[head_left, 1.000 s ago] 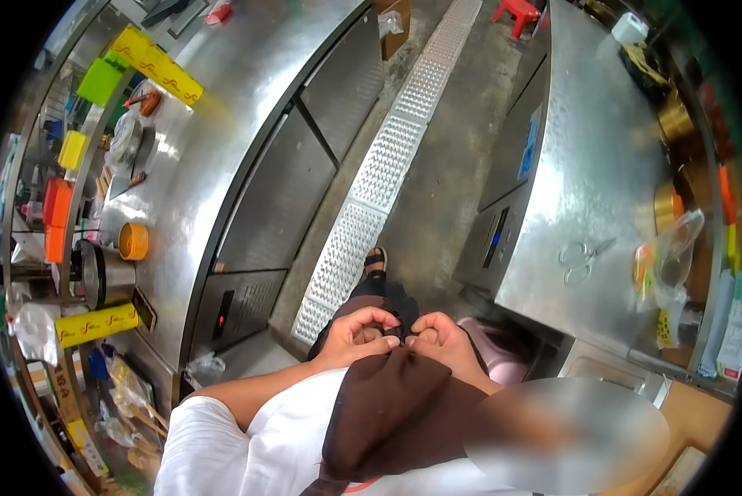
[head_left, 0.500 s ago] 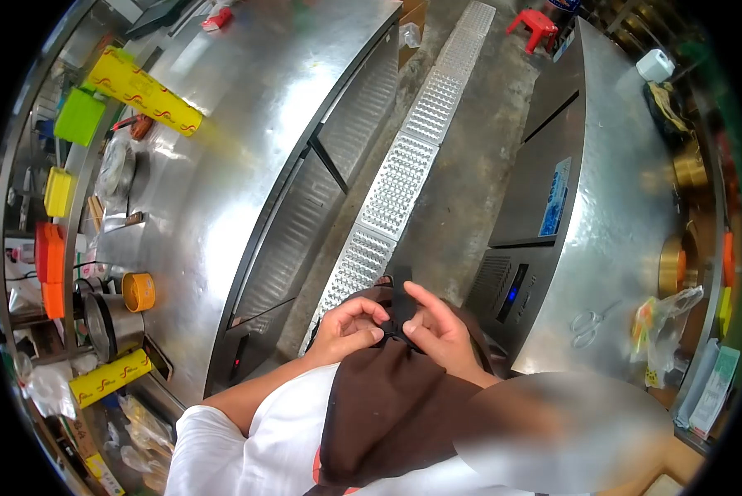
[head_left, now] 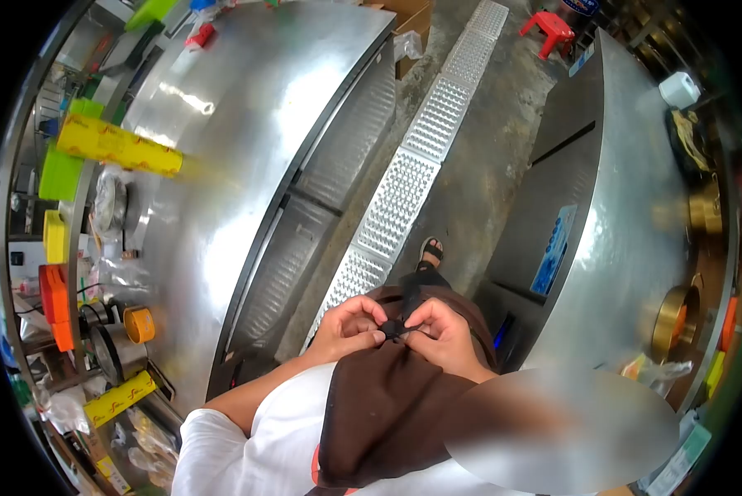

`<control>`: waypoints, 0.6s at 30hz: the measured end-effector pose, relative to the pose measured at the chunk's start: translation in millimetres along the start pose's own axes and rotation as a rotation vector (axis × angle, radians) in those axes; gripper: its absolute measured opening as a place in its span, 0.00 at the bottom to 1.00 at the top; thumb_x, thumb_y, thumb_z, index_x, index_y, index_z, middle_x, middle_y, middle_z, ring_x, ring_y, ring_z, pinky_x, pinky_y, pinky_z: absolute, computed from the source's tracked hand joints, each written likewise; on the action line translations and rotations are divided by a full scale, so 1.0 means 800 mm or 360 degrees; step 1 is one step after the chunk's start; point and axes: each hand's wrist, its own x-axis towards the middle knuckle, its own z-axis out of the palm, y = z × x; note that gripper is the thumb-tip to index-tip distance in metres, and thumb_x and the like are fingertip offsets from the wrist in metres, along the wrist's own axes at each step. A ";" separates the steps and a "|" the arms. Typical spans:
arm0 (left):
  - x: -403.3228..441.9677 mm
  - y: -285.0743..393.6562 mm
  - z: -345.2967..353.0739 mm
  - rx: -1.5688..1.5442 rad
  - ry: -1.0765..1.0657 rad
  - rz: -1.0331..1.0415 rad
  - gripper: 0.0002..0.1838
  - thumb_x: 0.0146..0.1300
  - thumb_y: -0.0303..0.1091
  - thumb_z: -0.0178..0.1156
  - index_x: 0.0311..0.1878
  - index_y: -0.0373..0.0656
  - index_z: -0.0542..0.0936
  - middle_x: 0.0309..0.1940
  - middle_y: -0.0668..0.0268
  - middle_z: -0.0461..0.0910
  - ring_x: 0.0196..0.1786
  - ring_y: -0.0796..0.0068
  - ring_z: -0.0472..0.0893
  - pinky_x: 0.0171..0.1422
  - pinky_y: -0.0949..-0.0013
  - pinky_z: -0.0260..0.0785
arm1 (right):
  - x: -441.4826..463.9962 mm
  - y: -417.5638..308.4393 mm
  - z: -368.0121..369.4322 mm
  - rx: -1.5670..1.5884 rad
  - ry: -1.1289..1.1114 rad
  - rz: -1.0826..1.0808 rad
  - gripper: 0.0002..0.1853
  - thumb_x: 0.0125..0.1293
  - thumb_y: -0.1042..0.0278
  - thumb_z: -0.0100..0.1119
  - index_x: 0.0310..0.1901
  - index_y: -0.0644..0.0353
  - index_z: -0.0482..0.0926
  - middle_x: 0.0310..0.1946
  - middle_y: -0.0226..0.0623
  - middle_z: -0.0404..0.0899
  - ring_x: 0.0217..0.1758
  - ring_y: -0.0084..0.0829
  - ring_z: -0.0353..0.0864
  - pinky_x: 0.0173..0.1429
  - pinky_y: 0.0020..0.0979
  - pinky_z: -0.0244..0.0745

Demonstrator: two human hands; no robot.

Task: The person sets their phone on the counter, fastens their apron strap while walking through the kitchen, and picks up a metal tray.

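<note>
In front of my waist, both hands hold a black apron strap [head_left: 393,329], bunched into a small dark clump. My left hand [head_left: 348,328] pinches its left side between thumb and curled fingers. On the other side, my right hand [head_left: 444,335] grips a thin strand of it, fingertips pressed together. The brown apron [head_left: 387,413] hangs over my white shirt, its cloth gathered just below the strap. Whether the clump is a knot or a loop, I cannot tell.
A steel counter [head_left: 214,207] runs along the left, bearing a yellow cling-film box [head_left: 119,146]. Another steel counter [head_left: 611,231] stands on the right. Between them a perforated metal drain cover [head_left: 400,198] crosses the floor. A red stool [head_left: 548,33] is farther off.
The strap end that stood up between my hands is now down in the dark clump. My right fingers have curled inward. The view has shifted forward along the aisle, and a sandalled foot now shows.
</note>
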 end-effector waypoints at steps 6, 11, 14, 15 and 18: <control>0.112 0.054 0.059 0.0155 -0.0071 0.0036 0.13 0.52 0.19 0.57 0.42 0.37 0.70 0.31 0.69 0.72 0.32 0.86 0.73 0.35 0.83 0.65 | 0.049 -0.080 -0.070 0.0115 0.0083 -0.0013 0.09 0.52 0.86 0.53 0.31 0.60 0.68 0.26 0.28 0.70 0.22 0.11 0.67 0.22 0.14 0.57; 0.191 0.095 0.106 0.0234 -0.0040 -0.0112 0.16 0.54 0.24 0.59 0.47 0.36 0.72 0.38 0.68 0.74 0.35 0.89 0.73 0.35 0.87 0.65 | 0.103 -0.096 -0.122 -0.0058 0.0262 -0.0718 0.07 0.52 0.86 0.52 0.28 0.62 0.69 0.31 0.29 0.68 0.20 0.12 0.67 0.20 0.16 0.61; 0.226 0.104 0.101 0.0416 -0.0006 -0.0117 0.15 0.54 0.26 0.60 0.46 0.37 0.74 0.36 0.71 0.76 0.33 0.90 0.73 0.34 0.86 0.64 | 0.117 -0.135 -0.138 -0.0001 0.0268 -0.0459 0.07 0.52 0.87 0.53 0.26 0.63 0.69 0.33 0.28 0.66 0.20 0.12 0.68 0.19 0.17 0.62; 0.236 0.112 0.101 0.0511 0.0005 -0.0109 0.14 0.54 0.26 0.61 0.45 0.37 0.75 0.34 0.71 0.76 0.32 0.90 0.73 0.33 0.86 0.64 | 0.122 -0.151 -0.140 0.0025 0.0285 -0.0359 0.07 0.52 0.87 0.53 0.26 0.63 0.69 0.33 0.28 0.66 0.20 0.12 0.67 0.19 0.17 0.62; 0.263 0.143 0.103 0.0496 0.0069 -0.0188 0.12 0.53 0.27 0.62 0.41 0.36 0.77 0.29 0.72 0.77 0.31 0.91 0.72 0.32 0.86 0.63 | 0.155 -0.173 -0.152 0.0063 0.0246 -0.0310 0.07 0.52 0.86 0.53 0.27 0.63 0.69 0.30 0.28 0.66 0.20 0.12 0.67 0.19 0.17 0.62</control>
